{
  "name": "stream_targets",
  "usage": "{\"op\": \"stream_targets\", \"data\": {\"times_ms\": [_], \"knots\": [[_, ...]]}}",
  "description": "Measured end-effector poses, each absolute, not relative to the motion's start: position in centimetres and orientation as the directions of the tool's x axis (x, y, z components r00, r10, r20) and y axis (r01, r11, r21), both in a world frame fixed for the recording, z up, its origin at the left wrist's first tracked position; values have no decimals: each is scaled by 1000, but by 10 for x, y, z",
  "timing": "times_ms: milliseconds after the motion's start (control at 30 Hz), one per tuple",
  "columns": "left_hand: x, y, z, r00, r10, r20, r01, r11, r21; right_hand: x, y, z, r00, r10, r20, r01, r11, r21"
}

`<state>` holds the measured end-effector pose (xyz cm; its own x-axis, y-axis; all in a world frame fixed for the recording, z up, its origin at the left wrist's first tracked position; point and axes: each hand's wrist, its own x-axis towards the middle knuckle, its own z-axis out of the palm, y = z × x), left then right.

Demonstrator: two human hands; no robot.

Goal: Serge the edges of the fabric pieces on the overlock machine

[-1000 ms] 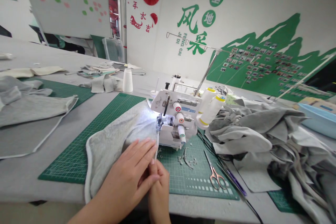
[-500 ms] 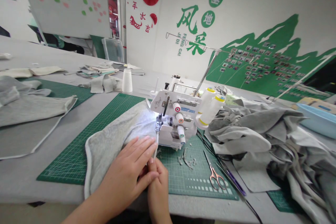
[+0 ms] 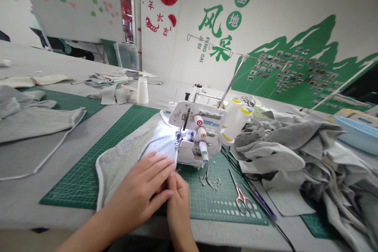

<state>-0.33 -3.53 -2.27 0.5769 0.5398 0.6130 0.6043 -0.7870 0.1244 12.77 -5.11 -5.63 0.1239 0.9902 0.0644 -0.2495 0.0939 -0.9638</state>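
Fabric [image 3: 125, 165] farther along (white-edged, curved)

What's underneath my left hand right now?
Your left hand rests on pale-edged grey fabric, which lies partly over a green cutting mat. The fabric directly beneath your hand is covered, so I can't see how it lies.

- Grey cloth [image 3: 125, 157]: soft, lightly mottled, loosely creased; lies spread over the green cutting mat [image 3: 201, 201], to the left of the machine.
- White edging [image 3: 99, 183] borders the cloth, curving round its left corner; the right edge runs up to the presser foot [image 3: 178, 138]. Near portion partly hidden.
- Sewing machine [image 3: 193, 112]: white, upright on the mat; lamp lit, brightening adjacent cloth; front carries dials with coloured rings.
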Motion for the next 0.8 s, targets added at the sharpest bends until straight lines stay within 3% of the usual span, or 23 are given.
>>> {"op": "stream_targets", "data": {"times_ms": [200,333,433,500,800], "knots": [[-9,-33,-25,586,534,609,579,-802,146,134,-53,-58,169,977,130,-130,152,-980],[-10,-25,-25,610,541,579,590,-798,124,148,-58,-60,296,876,381,253,313,-915],[-10,-21,-26,609,535,586,586,-801,122,158,-54,-56,121,834,538,466,431,-773],[-11,-19,-27,593,531,605,579,-804,137,162,-51,-54,45,825,564,527,460,-715],[-12,-11,-25,563,540,625,580,-798,167,163,-51,-61,44,779,626,634,463,-620]]}}
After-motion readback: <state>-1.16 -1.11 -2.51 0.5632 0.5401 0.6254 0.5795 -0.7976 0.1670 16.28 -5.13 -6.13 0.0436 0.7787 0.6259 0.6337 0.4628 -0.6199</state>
